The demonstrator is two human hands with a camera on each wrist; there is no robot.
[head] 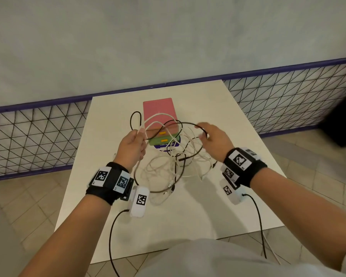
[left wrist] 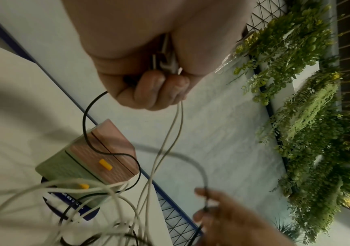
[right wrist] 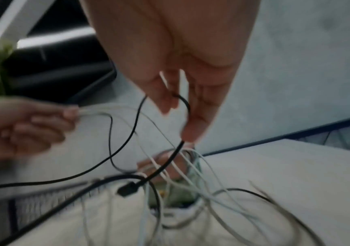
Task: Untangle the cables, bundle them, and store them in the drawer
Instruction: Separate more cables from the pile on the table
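A tangle of cables (head: 168, 168), white and black, is heaped on the white bench (head: 218, 206) in front of the drawers (head: 161, 124), with several strands lifted above it between the two hands. White cables (left wrist: 170, 126) and a black cable (left wrist: 90, 133) are gripped in the left hand (head: 133, 146), whose fingers (left wrist: 161, 89) are curled round them; from the fist the strands hang and loop back down toward the heap. A loop of the black cable (head: 180, 123) is carried across to the right hand (head: 214, 139), where it is pinched between the thumb and fingers (right wrist: 193, 119); below that pinch the cable runs down to a black plug (right wrist: 128, 188) hanging over the heap. Both hands are held above the bench, apart from each other, with the drawers seen between and beyond them.

The drawers are a small stacked unit with a pink top, a green lower part and orange handles (left wrist: 105, 164); both drawers appear closed. The unit stands on a dark blue round mat (left wrist: 73, 209) near the middle of the bench. Black bands with square markers are worn on both wrists. A purple-framed wire fence (head: 38, 132) and a pale wall are seen behind the bench.
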